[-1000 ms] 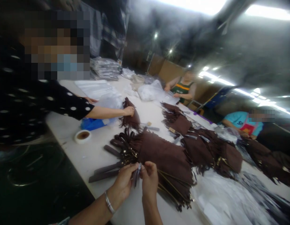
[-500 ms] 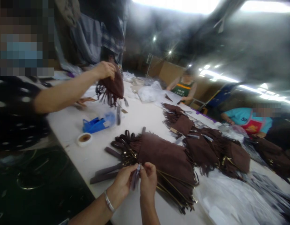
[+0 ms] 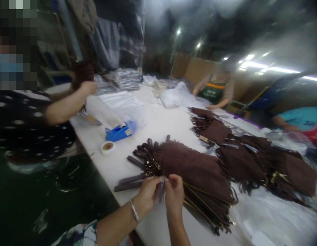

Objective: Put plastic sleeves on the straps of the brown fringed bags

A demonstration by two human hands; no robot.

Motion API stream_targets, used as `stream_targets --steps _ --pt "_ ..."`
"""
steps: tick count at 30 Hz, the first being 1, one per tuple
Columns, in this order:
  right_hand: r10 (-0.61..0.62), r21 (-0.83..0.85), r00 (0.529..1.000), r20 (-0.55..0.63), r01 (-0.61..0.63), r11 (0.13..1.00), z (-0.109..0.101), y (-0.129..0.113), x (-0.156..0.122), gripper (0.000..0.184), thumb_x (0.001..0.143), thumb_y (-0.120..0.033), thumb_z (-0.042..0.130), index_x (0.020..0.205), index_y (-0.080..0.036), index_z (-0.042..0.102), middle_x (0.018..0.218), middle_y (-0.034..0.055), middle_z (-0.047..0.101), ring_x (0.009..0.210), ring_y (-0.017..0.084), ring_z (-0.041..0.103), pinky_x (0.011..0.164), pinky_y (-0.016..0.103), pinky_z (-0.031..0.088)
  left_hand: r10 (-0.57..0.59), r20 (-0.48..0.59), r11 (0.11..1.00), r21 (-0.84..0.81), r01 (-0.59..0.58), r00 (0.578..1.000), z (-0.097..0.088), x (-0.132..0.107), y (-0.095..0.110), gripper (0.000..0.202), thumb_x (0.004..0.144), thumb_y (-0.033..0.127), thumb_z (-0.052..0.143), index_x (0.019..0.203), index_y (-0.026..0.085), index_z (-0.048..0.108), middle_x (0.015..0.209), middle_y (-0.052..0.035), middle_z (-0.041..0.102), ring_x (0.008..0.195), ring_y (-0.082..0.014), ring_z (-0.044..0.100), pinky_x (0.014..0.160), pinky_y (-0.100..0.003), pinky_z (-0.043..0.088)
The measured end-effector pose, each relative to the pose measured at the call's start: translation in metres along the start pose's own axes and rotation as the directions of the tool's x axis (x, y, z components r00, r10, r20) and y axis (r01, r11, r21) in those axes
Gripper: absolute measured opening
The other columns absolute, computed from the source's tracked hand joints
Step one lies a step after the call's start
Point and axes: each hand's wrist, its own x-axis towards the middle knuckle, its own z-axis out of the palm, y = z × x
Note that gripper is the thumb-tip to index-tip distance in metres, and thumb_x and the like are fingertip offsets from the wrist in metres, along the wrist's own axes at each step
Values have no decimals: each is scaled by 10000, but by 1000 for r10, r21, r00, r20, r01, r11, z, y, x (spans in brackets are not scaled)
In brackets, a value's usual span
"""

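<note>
1. Two bare hands sit low in the middle of my head-camera feed: the left hand (image 3: 148,193) and the right hand (image 3: 175,193), fingertips nearly meeting.
2. I see thumb and fingers of each hand pinched together on a thin greyish piece (image 3: 162,192) that hangs down between them; it is too blurred for me to say what it is.
3. That piece is just in front of a stack of brown bags (image 3: 194,167), over the near part of the white tabletop (image 3: 166,118). I cannot tell whether the hands touch the stack.
4. The bags have fringes and gold-coloured zips, and dark straps (image 3: 130,182) stick out toward the left.
5. Beyond the straps I have a white roll (image 3: 107,147) beside a blue tape dispenser (image 3: 119,132).
6. More brown bags (image 3: 239,164) lie to the right, one with a tan tag (image 3: 203,138); clear plastic (image 3: 283,213) is nearer me.
7. On the left, a co-worker in a polka-dot top (image 3: 20,119) lifts a dark brown item (image 3: 83,73). Across the tabletop, I see another in a green apron (image 3: 213,93).
</note>
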Motion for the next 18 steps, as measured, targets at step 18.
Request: stream_targets --steps 18 --pt "102 -12 992 79 -102 995 -8 -2 -8 337 813 -486 574 815 -164 673 715 22 667 642 161 595 571 247 452 -131 283 982 166 86 950 -4 -19 28 254 662 282 802 791 108 670 735 -67 679 645 -162 610 623 -253 469"
